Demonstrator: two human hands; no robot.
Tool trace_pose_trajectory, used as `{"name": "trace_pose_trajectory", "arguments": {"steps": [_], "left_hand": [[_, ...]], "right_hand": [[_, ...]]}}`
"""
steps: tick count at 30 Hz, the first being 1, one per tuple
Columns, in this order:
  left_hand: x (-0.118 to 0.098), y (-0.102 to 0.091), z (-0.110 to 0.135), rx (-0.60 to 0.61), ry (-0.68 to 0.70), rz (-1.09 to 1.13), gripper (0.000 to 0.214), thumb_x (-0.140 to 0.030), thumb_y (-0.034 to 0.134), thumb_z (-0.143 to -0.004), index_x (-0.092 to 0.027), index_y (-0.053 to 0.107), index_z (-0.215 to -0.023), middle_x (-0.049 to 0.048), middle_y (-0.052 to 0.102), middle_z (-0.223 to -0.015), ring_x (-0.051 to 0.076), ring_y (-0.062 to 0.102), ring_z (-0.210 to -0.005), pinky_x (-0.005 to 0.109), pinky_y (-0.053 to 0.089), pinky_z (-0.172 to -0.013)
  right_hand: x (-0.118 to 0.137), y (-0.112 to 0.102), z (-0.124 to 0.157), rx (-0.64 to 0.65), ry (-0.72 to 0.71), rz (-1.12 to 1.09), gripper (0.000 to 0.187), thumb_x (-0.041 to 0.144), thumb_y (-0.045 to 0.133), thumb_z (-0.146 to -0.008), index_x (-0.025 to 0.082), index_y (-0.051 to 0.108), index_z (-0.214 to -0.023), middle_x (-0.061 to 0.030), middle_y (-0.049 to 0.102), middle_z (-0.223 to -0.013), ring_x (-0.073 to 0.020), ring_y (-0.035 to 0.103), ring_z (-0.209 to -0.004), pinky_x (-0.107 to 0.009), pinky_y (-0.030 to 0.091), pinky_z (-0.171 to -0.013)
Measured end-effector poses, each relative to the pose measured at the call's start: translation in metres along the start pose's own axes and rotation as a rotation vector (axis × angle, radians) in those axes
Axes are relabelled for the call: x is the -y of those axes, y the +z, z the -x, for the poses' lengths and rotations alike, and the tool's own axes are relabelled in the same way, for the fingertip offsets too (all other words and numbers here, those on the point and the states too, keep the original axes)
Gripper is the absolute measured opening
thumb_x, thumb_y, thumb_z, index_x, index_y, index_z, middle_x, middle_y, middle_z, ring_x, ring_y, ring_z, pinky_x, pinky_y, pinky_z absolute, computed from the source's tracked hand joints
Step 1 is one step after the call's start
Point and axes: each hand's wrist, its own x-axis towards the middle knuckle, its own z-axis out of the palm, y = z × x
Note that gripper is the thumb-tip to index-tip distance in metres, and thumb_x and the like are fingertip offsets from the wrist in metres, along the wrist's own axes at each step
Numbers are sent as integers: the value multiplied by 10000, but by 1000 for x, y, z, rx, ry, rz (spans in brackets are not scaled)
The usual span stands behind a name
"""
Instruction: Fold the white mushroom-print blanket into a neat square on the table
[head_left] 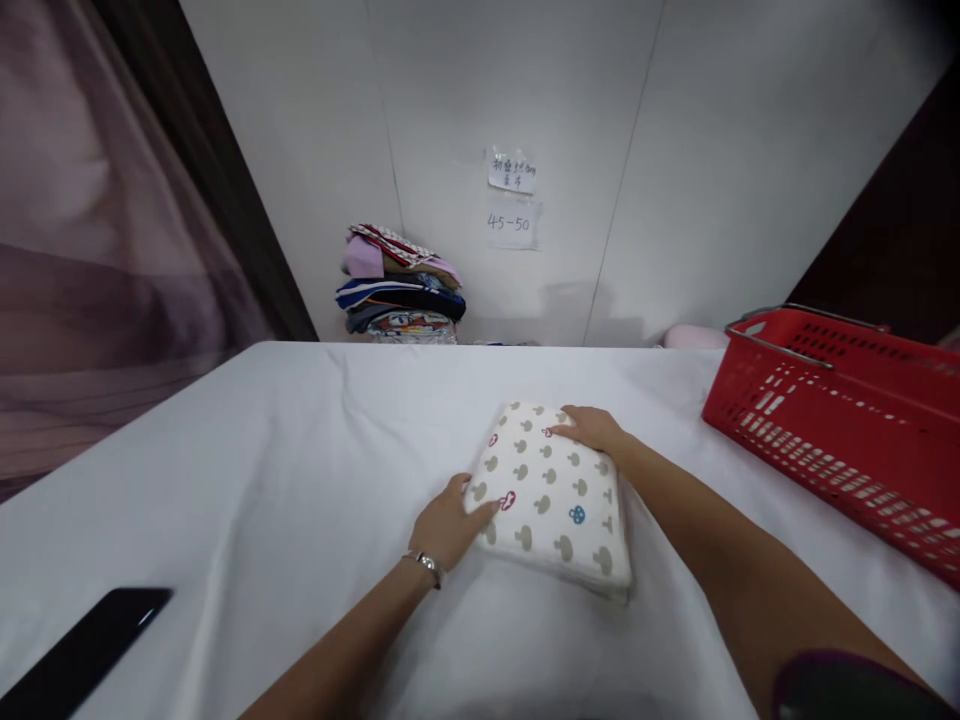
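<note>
A folded white cloth printed with grey-brown, red and blue mushrooms is in front of me, over the white-covered table. My left hand, with a silver bracelet at the wrist, grips its left edge, thumb on top and fingers around the side. At the far right corner my right hand holds it the same way, the thumb lying on the printed face. The fingers beneath the cloth are hidden. Its near right corner shows several stacked layers.
A red plastic basket stands on the right of the white table cover. Folded clothes are piled beyond the far edge. A black phone-like slab lies at the near left. Handwritten paper signs hang on the wall.
</note>
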Motion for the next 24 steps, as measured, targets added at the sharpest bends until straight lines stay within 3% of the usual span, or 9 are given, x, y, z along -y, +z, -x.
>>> {"name": "trace_pose_trajectory", "arguments": {"steps": [4,8,13,18,21,24], "left_hand": [[-3,5,6,-56,17,-26,622,-577,489,-757,-196,422,-1244,79,610,-1126,245,589,-974,328,437,-803],[8,3,11,-73,155,18,650,-560,488,-775,-197,382,-1303,87,503,-1272,230,550,-1036,336,437,-866],[29,-5,21,48,385,33,699,-374,614,-725,-278,330,-1357,28,299,-1430,205,477,-1142,288,434,-922],[38,-3,25,5,443,29,575,-211,492,-781,-284,364,-1337,12,297,-1426,163,519,-1074,255,457,-874],[37,1,26,-55,456,17,522,-197,460,-785,-264,410,-1300,8,346,-1393,139,545,-1011,245,451,-875],[32,5,25,-114,443,-43,494,-206,461,-785,-260,434,-1275,-1,398,-1351,150,523,-1055,256,424,-917]], "right_hand": [[-3,6,-5,38,16,-8,771,719,351,-765,201,409,-1332,-103,494,-1313,-296,470,-1164,-368,354,-934],[-5,3,16,-60,25,1,661,559,360,-850,171,317,-1384,-112,435,-1361,-279,403,-1227,-372,304,-994],[23,13,89,-259,-176,-138,493,462,380,-876,212,456,-1295,-67,456,-1342,-246,402,-1227,-365,329,-1011],[53,43,173,-350,-462,-158,412,383,453,-875,264,468,-1269,-61,438,-1352,-228,375,-1254,-409,323,-1033],[54,63,199,-369,-510,-85,482,309,481,-864,269,386,-1334,-77,433,-1359,-244,379,-1256,-471,302,-1040],[49,79,207,-386,-471,-34,530,219,440,-869,263,312,-1382,-79,413,-1381,-239,372,-1268,-485,305,-1038]]}}
